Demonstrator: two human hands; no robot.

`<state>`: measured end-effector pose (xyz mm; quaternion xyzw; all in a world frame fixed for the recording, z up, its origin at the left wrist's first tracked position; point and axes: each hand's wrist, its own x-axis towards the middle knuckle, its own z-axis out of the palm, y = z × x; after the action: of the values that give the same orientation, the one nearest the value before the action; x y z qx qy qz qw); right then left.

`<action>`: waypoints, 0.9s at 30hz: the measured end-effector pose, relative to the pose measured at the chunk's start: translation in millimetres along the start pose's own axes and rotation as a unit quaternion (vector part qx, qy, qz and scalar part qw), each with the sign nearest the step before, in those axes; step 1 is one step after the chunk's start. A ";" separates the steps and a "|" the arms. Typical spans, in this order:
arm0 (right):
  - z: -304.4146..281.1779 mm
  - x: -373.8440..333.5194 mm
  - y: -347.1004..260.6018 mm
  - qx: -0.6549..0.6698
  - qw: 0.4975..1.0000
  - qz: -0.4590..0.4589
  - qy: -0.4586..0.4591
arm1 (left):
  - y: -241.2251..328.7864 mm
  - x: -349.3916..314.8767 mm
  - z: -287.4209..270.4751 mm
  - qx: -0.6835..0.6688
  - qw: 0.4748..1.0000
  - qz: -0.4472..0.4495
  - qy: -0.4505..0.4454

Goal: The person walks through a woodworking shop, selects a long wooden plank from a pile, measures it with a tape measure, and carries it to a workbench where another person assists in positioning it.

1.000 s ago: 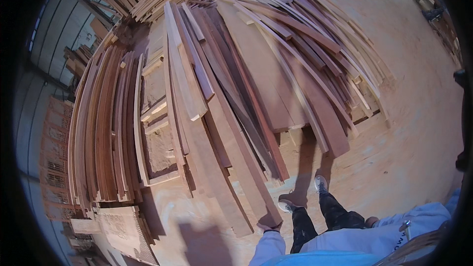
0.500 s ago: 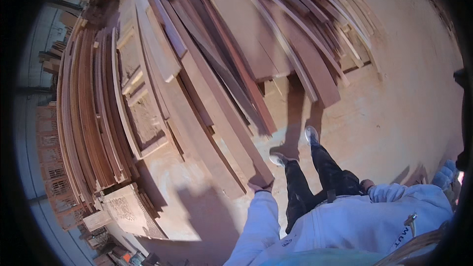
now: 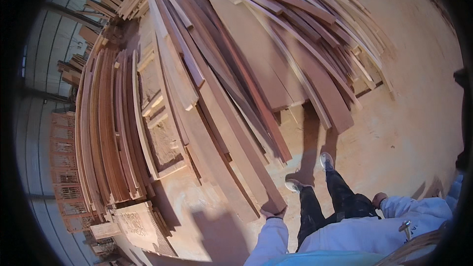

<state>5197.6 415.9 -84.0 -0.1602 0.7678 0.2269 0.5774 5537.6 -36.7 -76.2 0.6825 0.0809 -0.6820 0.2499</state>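
My left hand (image 3: 273,212) grips the near end of a long, reddish-brown wooden board (image 3: 256,180), with its fingers bent around the end edge. The rest of that board runs away from me into a wide pile of planks. Close against its left side lies another long plank (image 3: 217,167). My right hand (image 3: 379,200) hangs by my right hip, away from the wood. It looks small and rounded here, and its fingers are too unclear to read.
Dark brown boards (image 3: 111,133) stand stacked to the left, beside a pale wooden frame (image 3: 172,168). A carved panel (image 3: 143,229) sits at their near end. Wide boards (image 3: 315,83) and thin strips reach toward the far right. Bare dusty floor (image 3: 404,133) extends to my right.
The whole scene has shifted down and to the right in the picture, so more of the far wall and stacks shows. My left hand stays on the board's end.
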 end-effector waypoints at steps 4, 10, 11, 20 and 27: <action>-54.4 0.9 -21.9 0.099 0.984 -0.007 0.151 | 10.1 -10.8 -15.2 -0.009 1.000 0.001 0.000; -122.8 -12.2 -131.1 0.173 0.934 -0.187 0.250 | 25.0 -59.4 -11.4 -0.016 1.000 -0.007 0.007; -127.1 -18.8 -161.0 0.222 0.923 -0.227 0.215 | 29.7 -70.2 -10.0 -0.023 1.000 -0.016 0.002; -113.4 -145.6 -431.2 0.435 0.754 -0.418 -0.260 | 43.4 -158.5 7.3 0.000 0.997 0.016 -0.074; -113.6 -173.6 -473.9 0.404 0.781 -0.457 -0.136 | 42.5 -153.0 10.6 -0.027 0.997 -0.003 -0.070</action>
<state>5394.8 -48.2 31.2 -0.2120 0.5395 -0.3751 0.7234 5538.7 -42.9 82.8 0.6258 0.0832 -0.7267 0.2710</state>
